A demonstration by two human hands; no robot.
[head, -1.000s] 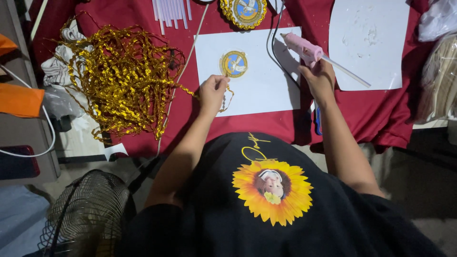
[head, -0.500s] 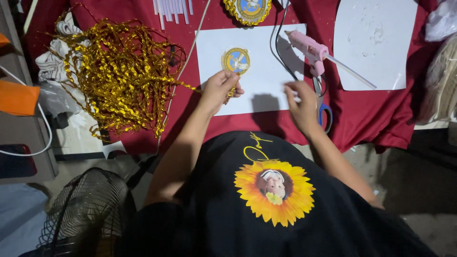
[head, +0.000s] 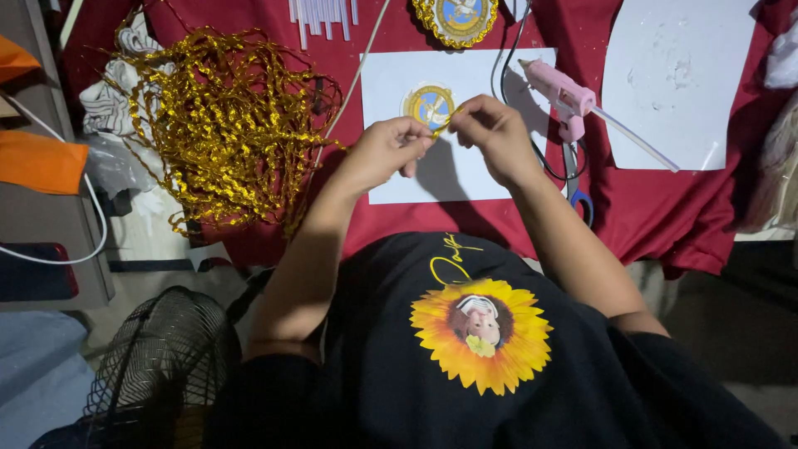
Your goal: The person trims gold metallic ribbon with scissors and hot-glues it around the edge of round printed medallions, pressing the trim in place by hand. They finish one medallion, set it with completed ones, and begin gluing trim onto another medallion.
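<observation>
My left hand (head: pixel 384 150) and my right hand (head: pixel 492 133) meet over a white paper sheet (head: pixel 399 71) on the red tablecloth. Between their fingertips they pinch a thin gold trim strand (head: pixel 440 125) beside a small round blue and gold badge (head: pixel 427 104) lying on the sheet. A big tangled pile of gold trim (head: pixel 229 125) lies to the left of my left hand. A pink glue gun (head: pixel 559 93) with a clear glue stick rests just right of my right hand, untouched.
A second gold-rimmed round badge (head: pixel 455 18) and a bundle of white glue sticks (head: pixel 320 15) lie at the far edge. Another white sheet (head: pixel 677 75) is at the right. Blue-handled scissors (head: pixel 578 187) lie below the gun. A black fan (head: pixel 158 366) stands at lower left.
My right hand let go of the glue gun and moved left to join my left hand at the badge; both now pinch the gold strand.
</observation>
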